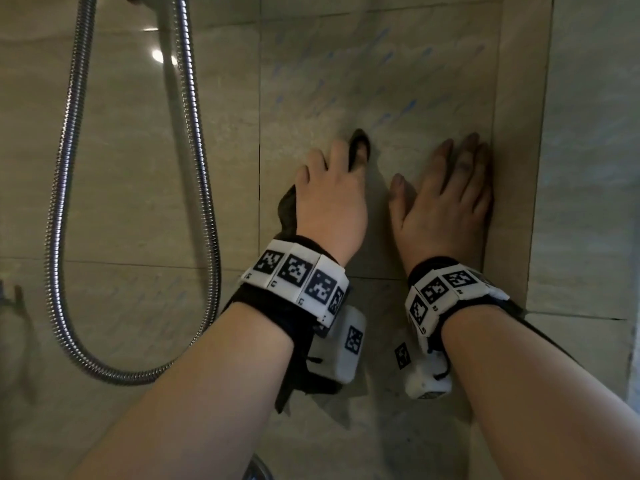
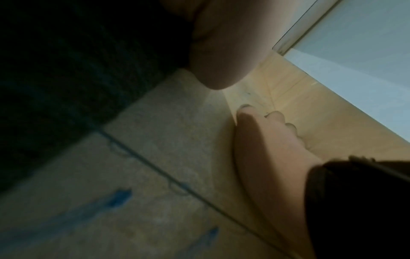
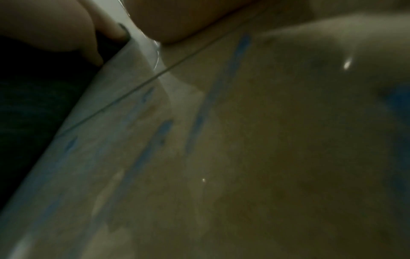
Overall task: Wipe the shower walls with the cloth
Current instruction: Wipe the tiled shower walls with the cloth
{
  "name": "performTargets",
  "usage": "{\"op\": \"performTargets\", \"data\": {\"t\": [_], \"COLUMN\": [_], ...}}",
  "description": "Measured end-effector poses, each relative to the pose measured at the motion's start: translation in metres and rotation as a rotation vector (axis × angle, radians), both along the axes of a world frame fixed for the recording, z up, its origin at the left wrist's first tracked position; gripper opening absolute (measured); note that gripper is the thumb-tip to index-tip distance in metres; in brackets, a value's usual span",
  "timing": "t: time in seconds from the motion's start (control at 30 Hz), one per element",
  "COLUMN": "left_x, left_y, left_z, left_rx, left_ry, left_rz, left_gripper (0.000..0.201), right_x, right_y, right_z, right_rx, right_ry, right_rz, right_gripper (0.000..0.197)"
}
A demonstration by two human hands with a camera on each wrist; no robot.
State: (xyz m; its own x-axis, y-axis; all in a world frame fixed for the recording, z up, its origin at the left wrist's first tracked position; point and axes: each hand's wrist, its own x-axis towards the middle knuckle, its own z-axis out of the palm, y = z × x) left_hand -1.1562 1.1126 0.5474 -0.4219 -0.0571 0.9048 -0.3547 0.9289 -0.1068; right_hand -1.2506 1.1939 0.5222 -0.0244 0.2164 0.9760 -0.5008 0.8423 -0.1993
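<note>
Fingers (image 1: 337, 150) of the left hand (image 1: 330, 199) are curled over a dark cloth (image 1: 287, 209), which is pressed flat against the beige tiled shower wall (image 1: 381, 81); a tip of the fabric is seen poking out above the fingers and the rest is trailed down beneath the palm toward the wrist. Beside it, the right hand (image 1: 446, 202) is laid open on the same tile, its fingers held straight and close together, nothing being gripped, with the little-finger side set against the raised tile edge (image 1: 519, 133) at the corner. Faint blue streaks (image 1: 391, 109) are spread across the wall above both hands and are seen again, blurred, in the wrist views. White marker bands (image 1: 298, 271) are worn on both wrists. A looped metal shower hose (image 1: 69, 168) is hung against the wall well to the left. How much of the cloth is bunched under the palm cannot be told from the dim left wrist view.
</note>
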Motion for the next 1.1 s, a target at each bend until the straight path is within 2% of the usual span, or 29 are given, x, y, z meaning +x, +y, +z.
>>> {"op": "performTargets", "data": {"t": [0.17,0.23,0.33,0.43,0.53,0.67,0.83,1.0,1.1], "left_x": [0.006,0.009,0.013,0.013,0.009,0.004,0.012,0.012,0.003], "left_y": [-0.024,-0.032,-0.034,-0.026,-0.017,-0.013,-0.027,-0.028,-0.018], "left_z": [-0.006,-0.014,-0.015,-0.002,0.011,0.019,0.007,0.014,0.027], "left_rx": [-0.056,-0.087,-0.069,0.019,0.057,-0.042,-0.129,-0.01,0.0], "left_ry": [-0.011,0.028,0.054,0.011,0.007,-0.009,-0.027,-0.004,0.002], "left_rz": [-0.026,0.022,0.037,0.06,0.014,-0.021,-0.034,-0.003,-0.041], "left_gripper": [0.06,0.061,0.064,0.059,0.06,0.061,0.062,0.061,0.062], "right_x": [0.001,0.001,0.002,0.002,0.001,-0.001,0.001,0.001,-0.001], "right_y": [0.001,0.001,0.001,-0.001,-0.001,0.0,0.0,-0.001,-0.001], "right_z": [-0.001,-0.001,-0.001,-0.001,-0.001,-0.001,-0.001,-0.002,0.0], "right_rx": [0.001,0.007,0.002,-0.004,-0.008,-0.003,-0.009,-0.008,-0.014], "right_ry": [-0.033,-0.035,-0.039,-0.034,-0.023,-0.008,-0.024,-0.023,0.002], "right_rz": [0.045,0.045,0.045,0.05,0.049,0.016,0.051,0.044,0.018], "right_gripper": [0.069,0.069,0.069,0.069,0.069,0.068,0.069,0.069,0.068]}}
